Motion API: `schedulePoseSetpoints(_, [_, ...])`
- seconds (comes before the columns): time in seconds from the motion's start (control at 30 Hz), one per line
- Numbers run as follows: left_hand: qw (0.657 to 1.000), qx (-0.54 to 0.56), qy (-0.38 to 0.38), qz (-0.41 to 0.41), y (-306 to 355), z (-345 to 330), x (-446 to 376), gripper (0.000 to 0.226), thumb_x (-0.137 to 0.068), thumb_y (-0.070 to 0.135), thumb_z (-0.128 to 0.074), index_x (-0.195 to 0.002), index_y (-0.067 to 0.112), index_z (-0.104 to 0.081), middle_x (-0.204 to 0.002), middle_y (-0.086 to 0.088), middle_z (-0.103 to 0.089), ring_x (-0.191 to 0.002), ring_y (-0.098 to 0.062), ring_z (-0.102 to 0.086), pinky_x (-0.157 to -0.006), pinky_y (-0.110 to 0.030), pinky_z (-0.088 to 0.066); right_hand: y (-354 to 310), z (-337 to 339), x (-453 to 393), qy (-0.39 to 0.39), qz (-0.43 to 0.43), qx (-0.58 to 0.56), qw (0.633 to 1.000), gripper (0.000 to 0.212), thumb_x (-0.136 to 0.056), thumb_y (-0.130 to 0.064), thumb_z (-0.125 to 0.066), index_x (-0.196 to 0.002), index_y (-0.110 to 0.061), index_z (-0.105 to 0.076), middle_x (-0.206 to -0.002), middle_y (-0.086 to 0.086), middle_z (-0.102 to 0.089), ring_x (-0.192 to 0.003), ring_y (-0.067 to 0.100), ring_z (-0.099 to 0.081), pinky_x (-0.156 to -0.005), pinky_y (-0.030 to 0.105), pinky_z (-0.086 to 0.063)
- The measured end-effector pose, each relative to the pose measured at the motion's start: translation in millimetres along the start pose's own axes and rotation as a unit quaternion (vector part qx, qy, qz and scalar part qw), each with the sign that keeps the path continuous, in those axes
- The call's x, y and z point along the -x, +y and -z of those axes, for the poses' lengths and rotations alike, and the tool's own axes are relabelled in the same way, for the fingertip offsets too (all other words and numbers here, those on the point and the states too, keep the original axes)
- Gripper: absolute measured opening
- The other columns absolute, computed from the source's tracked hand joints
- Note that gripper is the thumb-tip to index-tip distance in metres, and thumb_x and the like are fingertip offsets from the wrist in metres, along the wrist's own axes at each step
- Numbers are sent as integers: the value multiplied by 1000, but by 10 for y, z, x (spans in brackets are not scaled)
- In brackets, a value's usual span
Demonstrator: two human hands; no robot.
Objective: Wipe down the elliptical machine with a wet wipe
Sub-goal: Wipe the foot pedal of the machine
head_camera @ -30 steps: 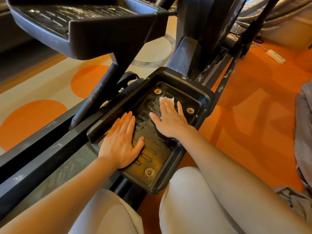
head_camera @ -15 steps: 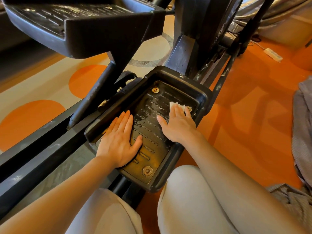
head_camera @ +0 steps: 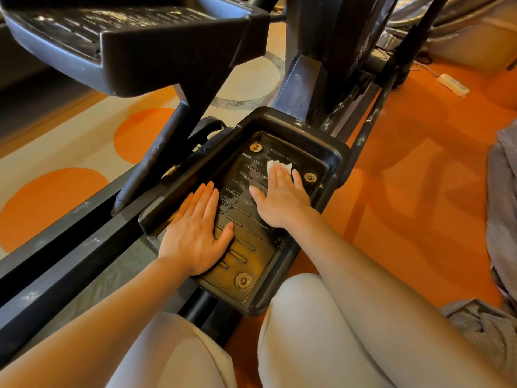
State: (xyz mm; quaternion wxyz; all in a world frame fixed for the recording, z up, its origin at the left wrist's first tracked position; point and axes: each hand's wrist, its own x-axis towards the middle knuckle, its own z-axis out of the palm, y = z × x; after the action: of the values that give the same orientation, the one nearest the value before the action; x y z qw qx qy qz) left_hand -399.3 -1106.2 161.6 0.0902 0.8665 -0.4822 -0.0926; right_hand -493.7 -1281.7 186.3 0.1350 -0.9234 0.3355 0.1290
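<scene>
Step in hand: wiping the tread of the near foot pedal [head_camera: 333,152] of the elliptical machine [head_camera: 321,51], at its far right part.
Right hand [head_camera: 282,200]: flat, fingers straight and close together, pressing the wet wipe [head_camera: 279,166] onto the tread; nothing is pinched.
Left hand [head_camera: 195,236]: flat, fingers straight and together, resting on the pedal's left side, apparently steadying it.
Wet wipe: under the right fingertips, a white edge showing past them, just beside the far right bolt [head_camera: 310,177].
Next move, as a judgement: slide the wipe back toward the near end along the ribs, keeping pressure even, then work the raised rim and corners; the left hand will have to shift so that the patch under it gets wiped.
Progress: the far tread looks damp; the near end looks dull, probably undone.
Counts: two pedals, the second pedal [head_camera: 126,51] raised at upper left; three bolts visible in the near pedal; one wipe; two hands.
Floor [head_camera: 419,177]: orange, with a white power strip [head_camera: 453,85] lying far right.
</scene>
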Motion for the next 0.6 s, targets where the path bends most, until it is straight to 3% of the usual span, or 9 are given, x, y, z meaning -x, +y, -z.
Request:
schedulePoseSetpoints(0.07, [1000,2,0,1,-4,4,-1,95,-83,73,0,-160,18,-6,-166,0,2,-152,-12,9,-121,-29,9,38,30,110,-26,-28,6,999,73,-103,-54,-10,-155,-8,14,-163,9,16,-149,21,18,-117,37,16])
schedulePoseSetpoints(0.3, [1000,7,7,-2,-11,-13,-3,94,-84,73,-2,-159,17,-8,-166,0,1,-151,-12,8,-121,-29,8,139,41,245,-49,35,2,998,68,-105,-49,-9,-155,-9,11,-164,6,12,-150,17,15,-119,36,15])
schedulePoseSetpoints(0.6, [1000,0,5,1,8,-5,-5,95,-83,73,-1,-160,18,-6,-166,0,3,-151,-12,9,-119,-27,11,-50,45,-127,-11,130,-74,989,63,-107,-42,-18,-157,-10,1,-165,6,3,-151,14,9,-117,32,14])
